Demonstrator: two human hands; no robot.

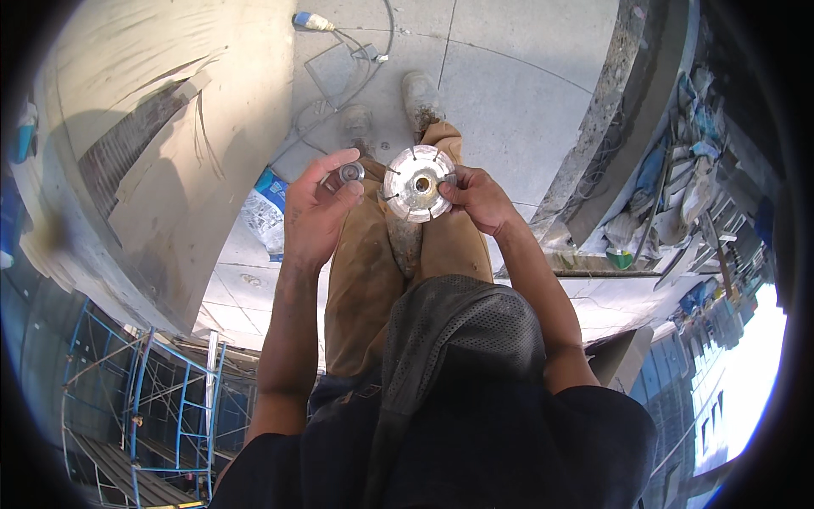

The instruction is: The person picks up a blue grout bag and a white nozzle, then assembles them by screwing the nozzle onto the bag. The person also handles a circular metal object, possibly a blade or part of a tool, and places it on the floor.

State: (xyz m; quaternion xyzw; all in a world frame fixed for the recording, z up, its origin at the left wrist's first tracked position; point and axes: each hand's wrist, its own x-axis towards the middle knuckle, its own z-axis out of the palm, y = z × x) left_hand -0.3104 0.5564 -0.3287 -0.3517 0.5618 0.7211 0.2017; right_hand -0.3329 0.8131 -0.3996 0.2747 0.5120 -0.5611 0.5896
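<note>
Your left hand (312, 212) pinches a small metal ring (351, 172) between thumb and fingers while your right hand (483, 200) grips a segmented diamond disc (409, 190) by its rim.

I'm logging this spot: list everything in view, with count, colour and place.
Slotted metal disc: one, silver, centre
Metal ring: one, silver, left of disc
Dusty object: one, mottled grey, below disc
Plug: one, white and blue, top
Cable: count unclear, grey, top
Plastic bag: one, blue and white, left
Scaffolding: count unclear, blue, lower left
Debris: uncounted, mixed, right
Floor: one, grey, top
Wall or panel: one, beige, left
Mesh cloth: one, dark grey, lower centre
Trousers: one pair, brown, centre
Shoes: two, grey, top
Shirt: one, dark, bottom
Left hand: one, bare, holding ring
Right hand: one, bare, holding disc
</note>
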